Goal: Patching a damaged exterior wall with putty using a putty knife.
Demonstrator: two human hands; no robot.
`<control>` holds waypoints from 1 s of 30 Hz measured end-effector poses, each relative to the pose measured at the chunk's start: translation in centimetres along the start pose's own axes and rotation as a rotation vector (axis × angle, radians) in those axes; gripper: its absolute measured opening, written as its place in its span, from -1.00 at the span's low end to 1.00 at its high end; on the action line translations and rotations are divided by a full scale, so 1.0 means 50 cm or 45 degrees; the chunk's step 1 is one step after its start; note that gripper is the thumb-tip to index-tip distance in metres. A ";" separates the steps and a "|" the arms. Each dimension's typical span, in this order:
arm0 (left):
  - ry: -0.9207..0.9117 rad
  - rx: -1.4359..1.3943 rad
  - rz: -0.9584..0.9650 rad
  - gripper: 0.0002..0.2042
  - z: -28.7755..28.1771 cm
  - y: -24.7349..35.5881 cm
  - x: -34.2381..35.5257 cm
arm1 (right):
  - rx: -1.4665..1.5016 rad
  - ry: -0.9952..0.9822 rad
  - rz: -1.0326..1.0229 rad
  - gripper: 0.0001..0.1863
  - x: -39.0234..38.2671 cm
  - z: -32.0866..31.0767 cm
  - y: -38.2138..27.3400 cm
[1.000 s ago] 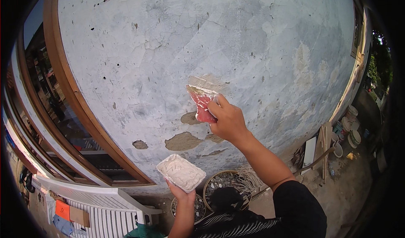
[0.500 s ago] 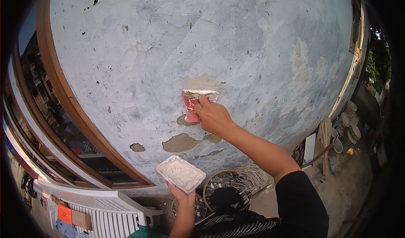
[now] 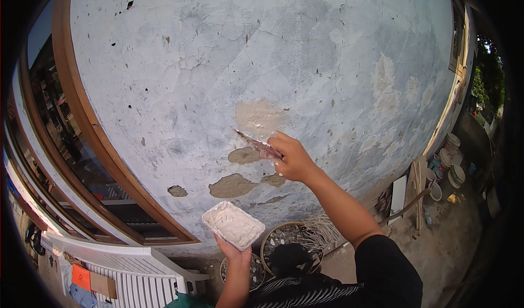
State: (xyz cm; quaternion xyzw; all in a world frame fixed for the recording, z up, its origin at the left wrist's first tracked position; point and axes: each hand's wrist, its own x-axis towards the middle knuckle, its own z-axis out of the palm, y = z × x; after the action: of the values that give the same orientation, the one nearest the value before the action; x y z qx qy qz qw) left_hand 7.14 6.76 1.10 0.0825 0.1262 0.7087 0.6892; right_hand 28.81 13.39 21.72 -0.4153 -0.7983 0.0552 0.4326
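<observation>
My right hand [image 3: 292, 158] is closed around the handle of a putty knife [image 3: 257, 142], turned nearly edge-on, its blade pointing up and left in front of the wall [image 3: 185, 106]. Whether the blade touches the wall I cannot tell. Just above it lies a beige patch of fresh filler [image 3: 262, 116]. Below the knife, bare brownish spots show where paint is gone, the largest being a wide hollow [image 3: 232, 186]. My left hand [image 3: 234, 249] holds a white rectangular tub of filler paste [image 3: 233, 224] from beneath, tilted a little, its surface pale and ridged.
A wood-framed window [image 3: 103, 160] runs down the left, above a white slatted bench [image 3: 144, 280] with an orange box [image 3: 81, 277] on it. Plant pots of stones [image 3: 267, 242] and a mop head [image 3: 322, 232] stand below. Buckets [image 3: 457, 175] and wooden strips [image 3: 419, 193] are at right.
The putty knife has come off the filler patch, moved down and right, and turned from flat to edge-on. The patch is now uncovered. The tub has hardly moved.
</observation>
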 end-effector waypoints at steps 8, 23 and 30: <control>0.034 0.014 -0.034 -0.42 0.002 -0.006 0.000 | -0.105 0.560 0.052 -0.87 0.042 0.025 0.048; -0.009 0.033 -0.047 -0.41 0.024 -0.028 0.004 | -0.148 0.808 0.035 -0.94 -0.023 -0.110 0.062; -0.047 0.054 -0.091 -0.43 0.033 -0.047 0.002 | 0.110 0.423 -0.008 -0.90 0.023 0.010 -0.021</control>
State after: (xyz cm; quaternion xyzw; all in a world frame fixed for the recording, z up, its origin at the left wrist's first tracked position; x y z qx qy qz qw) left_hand 9.87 7.00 2.00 0.1055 0.1313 0.6792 0.7144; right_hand 27.43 13.66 22.62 -0.3973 -0.7141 0.0186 0.5761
